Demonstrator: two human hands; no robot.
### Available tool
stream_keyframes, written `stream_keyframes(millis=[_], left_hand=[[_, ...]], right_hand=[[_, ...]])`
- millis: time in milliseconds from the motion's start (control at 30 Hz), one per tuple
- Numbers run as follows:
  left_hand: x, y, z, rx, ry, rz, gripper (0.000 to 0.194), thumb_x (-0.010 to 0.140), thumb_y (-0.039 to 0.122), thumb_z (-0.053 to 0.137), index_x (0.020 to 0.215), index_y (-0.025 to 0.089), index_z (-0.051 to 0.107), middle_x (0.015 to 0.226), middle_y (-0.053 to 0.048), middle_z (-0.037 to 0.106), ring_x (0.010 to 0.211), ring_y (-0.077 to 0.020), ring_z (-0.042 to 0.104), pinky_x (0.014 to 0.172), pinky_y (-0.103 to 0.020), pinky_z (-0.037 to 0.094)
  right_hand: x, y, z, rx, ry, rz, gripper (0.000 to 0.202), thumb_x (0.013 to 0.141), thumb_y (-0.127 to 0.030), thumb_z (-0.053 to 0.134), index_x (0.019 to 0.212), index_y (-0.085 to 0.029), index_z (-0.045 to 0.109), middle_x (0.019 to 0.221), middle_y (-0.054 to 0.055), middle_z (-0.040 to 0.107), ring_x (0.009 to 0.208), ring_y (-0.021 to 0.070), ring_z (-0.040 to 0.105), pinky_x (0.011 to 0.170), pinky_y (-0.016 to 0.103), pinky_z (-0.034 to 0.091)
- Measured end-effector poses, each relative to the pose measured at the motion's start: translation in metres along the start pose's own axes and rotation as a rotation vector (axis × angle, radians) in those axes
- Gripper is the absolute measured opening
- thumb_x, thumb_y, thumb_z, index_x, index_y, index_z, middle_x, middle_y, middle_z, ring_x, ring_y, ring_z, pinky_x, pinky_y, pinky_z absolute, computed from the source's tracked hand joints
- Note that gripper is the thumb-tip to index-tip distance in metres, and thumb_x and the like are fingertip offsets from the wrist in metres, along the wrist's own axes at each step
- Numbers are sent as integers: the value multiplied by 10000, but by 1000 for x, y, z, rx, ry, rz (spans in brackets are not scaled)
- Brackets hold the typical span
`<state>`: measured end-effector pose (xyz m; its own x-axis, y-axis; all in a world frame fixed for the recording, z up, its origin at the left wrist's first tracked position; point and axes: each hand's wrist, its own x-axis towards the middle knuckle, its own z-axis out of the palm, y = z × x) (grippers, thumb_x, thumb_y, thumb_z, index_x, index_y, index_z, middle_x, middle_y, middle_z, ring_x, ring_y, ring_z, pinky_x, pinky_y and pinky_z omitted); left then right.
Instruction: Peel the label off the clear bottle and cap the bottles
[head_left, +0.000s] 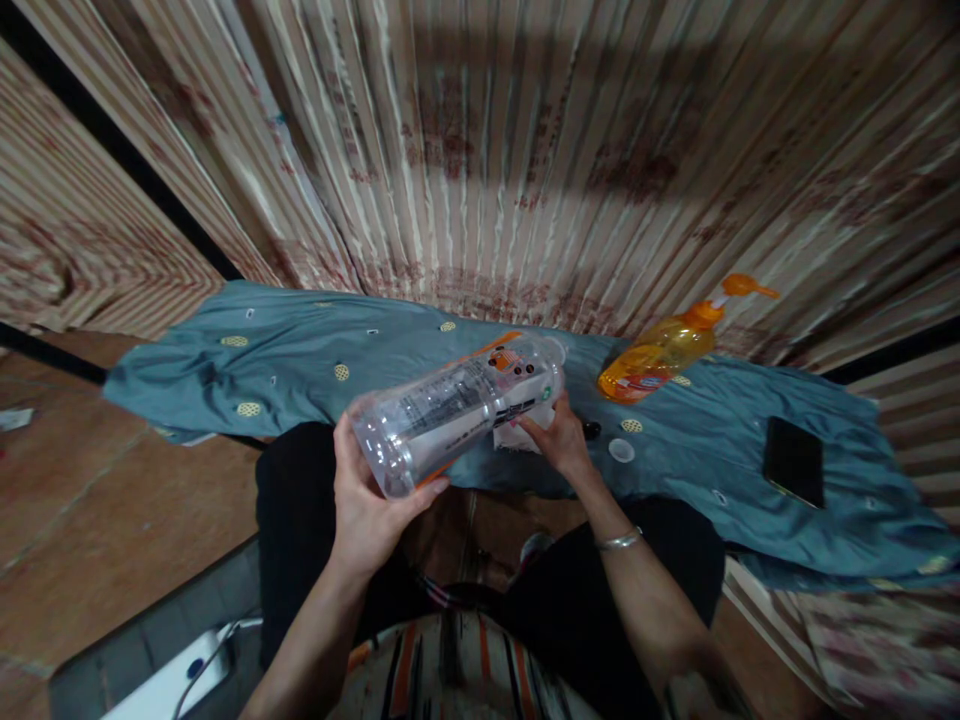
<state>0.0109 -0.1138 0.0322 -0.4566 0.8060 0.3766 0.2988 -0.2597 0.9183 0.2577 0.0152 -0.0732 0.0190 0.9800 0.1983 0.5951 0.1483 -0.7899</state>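
A large clear plastic bottle point(457, 415) with a grey and orange label lies tilted between my hands over the cloth-covered table. My left hand point(371, 510) is wrapped round its wider end at the lower left. Near the narrower end, my right hand point(559, 435) grips the bottle from below, a silver bangle on the wrist. Part of a white paper or cloth piece point(517, 437) shows beneath the bottle, beside my right hand. To the right stands an orange pump bottle point(656, 355) with yellow-orange liquid inside.
The narrow table has a teal cloth point(292, 350) with yellow prints. On it are a small clear round cap point(621, 450), a dark small object point(592, 430) and a black phone point(793, 462). A striped curtain hangs behind. A white power strip point(176, 680) lies at the lower left.
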Motion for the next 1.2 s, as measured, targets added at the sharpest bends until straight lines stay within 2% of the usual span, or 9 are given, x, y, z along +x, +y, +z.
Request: stream_keyframes(millis=[133, 333, 500, 667, 867, 933, 1100, 1200], left_hand=[[0, 0, 0, 7, -2, 6, 1080, 497, 606, 977, 1399, 206, 539, 1405, -161, 638, 1282, -341, 669, 1043, -432, 585], [-1, -2, -1, 25, 6, 33, 1071, 504, 601, 977, 1395, 189, 547, 1385, -175, 656, 1251, -341, 690, 1012, -427, 602], [-1, -5, 0, 22, 4, 38, 1080, 502, 594, 983, 1404, 197, 540, 1393, -168, 654, 1253, -333, 692, 1012, -421, 603], [-1, -5, -1, 11, -5, 37, 1081, 509, 582, 986, 1413, 200, 532, 1406, -175, 637, 1269, -346, 680, 1020, -444, 599], [-1, -4, -1, 24, -9, 29, 1096, 519, 613, 971, 1428, 202, 517, 1422, -181, 626, 1291, -356, 666, 1062, -472, 574], [-2, -4, 0, 32, -5, 35, 1095, 519, 625, 967, 1425, 199, 523, 1412, -181, 634, 1284, -357, 672, 1068, -483, 571], [-2, -6, 0, 29, -5, 46, 1102, 528, 634, 961, 1436, 195, 515, 1409, -191, 641, 1303, -362, 663, 1059, -478, 578], [-3, -7, -1, 38, -6, 40, 1109, 525, 632, 962, 1438, 194, 511, 1399, -184, 648, 1299, -358, 668, 1055, -465, 583]], right_hand=[[2, 2, -4, -48, -33, -47, 783, 800, -507, 805, 1438, -152, 524, 1303, 187, 740, 1193, 365, 723, 988, 493, 592], [12, 27, -33, -265, -255, -72, 620, 800, -384, 841, 1345, -188, 619, 1319, 166, 736, 1236, 341, 707, 1057, 477, 555], [15, 41, -43, -405, -250, -48, 566, 904, -318, 721, 1420, -138, 572, 1411, 225, 679, 1302, 359, 671, 1093, 509, 535], [11, 29, -36, -530, -323, -21, 602, 946, -281, 679, 1480, -61, 508, 1468, 260, 628, 1363, 344, 628, 1147, 452, 490], [8, 11, -39, -728, -429, 65, 728, 946, -391, 734, 1512, -23, 461, 1417, 282, 654, 1311, 373, 655, 1094, 441, 498], [9, 7, -40, -774, -469, 99, 664, 944, -382, 739, 1466, -38, 514, 1359, 267, 695, 1254, 367, 691, 1038, 422, 521], [13, -3, -41, -866, -513, 125, 279, 1011, -249, 603, 1239, -117, 695, 1174, 193, 788, 1125, 321, 756, 911, 358, 546], [15, -7, -41, -897, -486, 93, 258, 1051, -235, 517, 1139, -150, 744, 1135, 171, 803, 1100, 299, 765, 888, 336, 544]])
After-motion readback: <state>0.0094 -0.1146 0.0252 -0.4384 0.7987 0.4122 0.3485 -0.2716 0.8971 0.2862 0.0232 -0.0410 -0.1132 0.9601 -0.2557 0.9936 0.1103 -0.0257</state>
